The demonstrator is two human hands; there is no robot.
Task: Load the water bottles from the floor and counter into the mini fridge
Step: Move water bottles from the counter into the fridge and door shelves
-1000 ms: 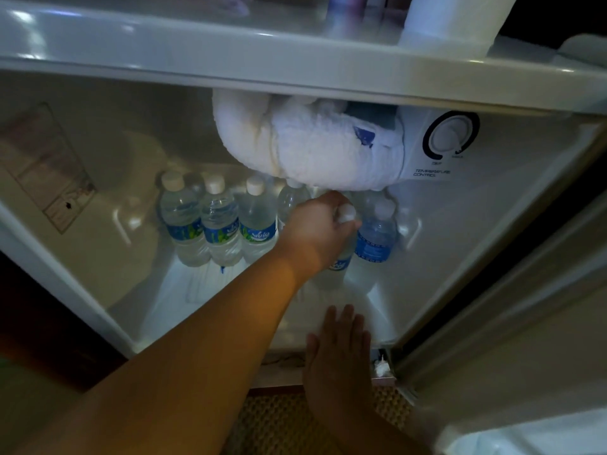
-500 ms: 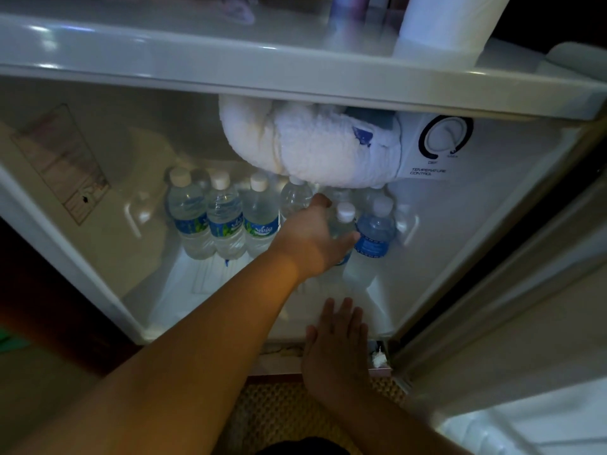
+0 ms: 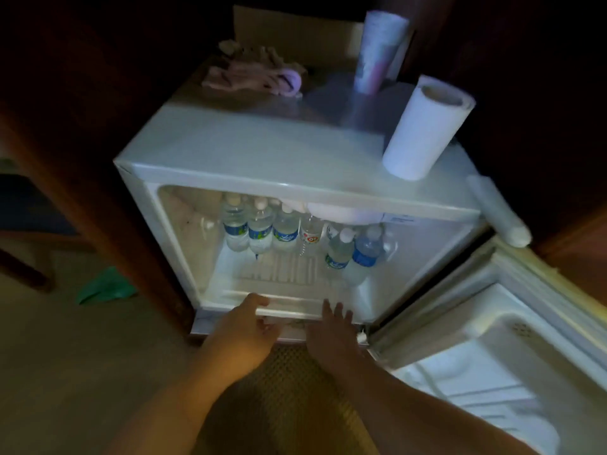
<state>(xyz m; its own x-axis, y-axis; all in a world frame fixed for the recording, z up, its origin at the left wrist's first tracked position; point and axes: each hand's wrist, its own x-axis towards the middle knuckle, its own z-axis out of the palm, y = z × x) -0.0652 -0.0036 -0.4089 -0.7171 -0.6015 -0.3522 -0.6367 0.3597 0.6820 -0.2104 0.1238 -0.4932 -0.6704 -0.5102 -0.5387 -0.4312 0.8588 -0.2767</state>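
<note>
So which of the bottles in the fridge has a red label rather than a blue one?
The fourth bottle from the left in the back row: its label is white with red print, while the bottles either side carry blue labels.

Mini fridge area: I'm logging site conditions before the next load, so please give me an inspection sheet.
Surface: mini fridge floor has bare space in front of the bottles; door open.
Job's things: water bottles upright at the back, two more at right.
Clutter: paper towel roll, cup and cloth on top.
Grippers: left hand and right hand empty at the front lip.
Cables: nothing seen.
Surroundings: dim; green item on the floor.
</note>
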